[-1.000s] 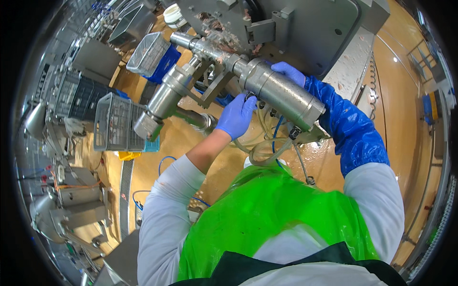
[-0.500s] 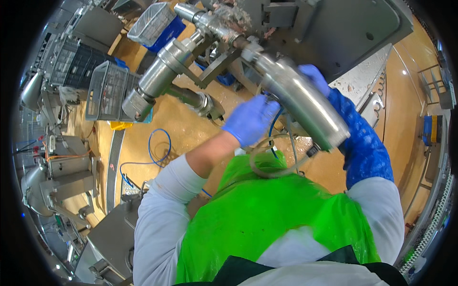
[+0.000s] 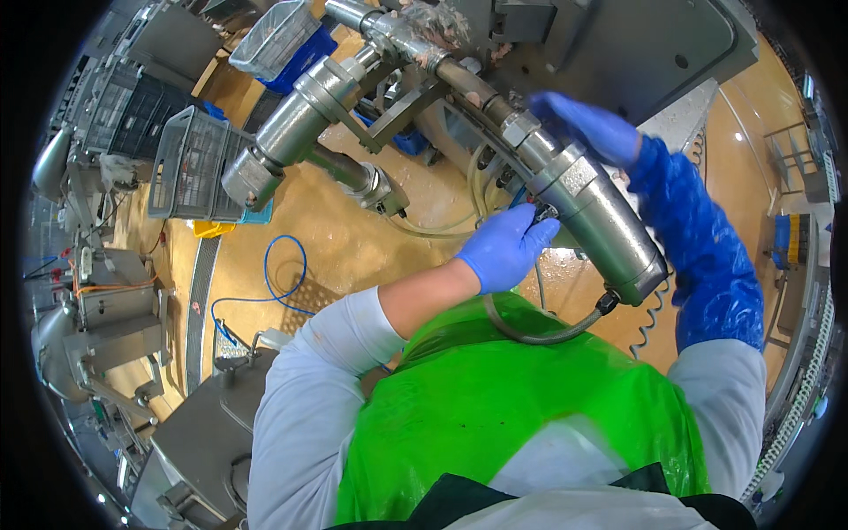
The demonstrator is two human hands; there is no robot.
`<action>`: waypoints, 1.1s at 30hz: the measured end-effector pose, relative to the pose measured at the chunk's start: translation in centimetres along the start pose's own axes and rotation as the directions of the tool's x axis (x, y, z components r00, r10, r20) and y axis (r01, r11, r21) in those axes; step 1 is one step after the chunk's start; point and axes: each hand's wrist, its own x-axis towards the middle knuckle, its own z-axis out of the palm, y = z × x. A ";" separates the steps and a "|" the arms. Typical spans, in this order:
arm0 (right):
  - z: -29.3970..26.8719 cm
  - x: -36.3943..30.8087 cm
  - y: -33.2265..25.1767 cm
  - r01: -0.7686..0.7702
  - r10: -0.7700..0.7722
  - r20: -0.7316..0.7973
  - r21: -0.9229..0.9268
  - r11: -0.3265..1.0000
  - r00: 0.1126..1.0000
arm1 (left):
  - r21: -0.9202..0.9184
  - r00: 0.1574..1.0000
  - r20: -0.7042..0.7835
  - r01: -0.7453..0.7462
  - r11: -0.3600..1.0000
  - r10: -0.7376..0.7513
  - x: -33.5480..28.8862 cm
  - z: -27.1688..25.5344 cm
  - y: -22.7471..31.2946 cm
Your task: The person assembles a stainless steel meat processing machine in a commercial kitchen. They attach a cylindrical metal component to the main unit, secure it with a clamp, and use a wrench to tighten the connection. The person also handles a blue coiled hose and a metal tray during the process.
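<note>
A shiny steel cylinder (image 3: 601, 225) slants across the middle, joined at its upper end to a steel rod (image 3: 477, 93). My left hand (image 3: 508, 247), in a blue glove, is closed at the cylinder's left side, with thumb and fingers around a small dark metal fitting (image 3: 546, 212). My right hand (image 3: 587, 128), also blue-gloved and under a blue plastic sleeve (image 3: 698, 230), is stretched out flat beside the cylinder's upper end; its fingers are slightly blurred, and nothing shows in them. A clear hose (image 3: 556, 336) curves from the cylinder's lower end.
Another steel cylinder (image 3: 291, 119) branches off at left, with pale scraps (image 3: 437, 25) near the joint. A large grey metal panel (image 3: 654, 53) stands behind my right hand. Grey crates (image 3: 190, 163) stand at left; a blue hose (image 3: 269, 265) loops over the floor.
The cylinder now sits lower and farther right in view. My right hand has gone from its right side up toward its upper end. My left hand has shifted right and down, still at the cylinder.
</note>
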 end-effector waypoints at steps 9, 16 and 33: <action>6.1 12.3 -5.1 -0.227 0.223 -0.067 -0.478 0.848 0.973 | -0.110 0.996 0.052 -0.064 0.992 0.070 0.1 0.0 0.2; 8.4 11.2 -7.0 -0.239 0.159 -0.180 -0.676 0.697 0.971 | -0.105 0.997 0.036 0.065 0.992 -0.062 -0.2 0.3 1.0; 1.9 -16.3 -7.6 0.053 -0.273 -0.464 -0.433 0.900 0.842 | 0.136 0.966 0.255 0.001 0.991 -0.035 -0.9 19.1 6.2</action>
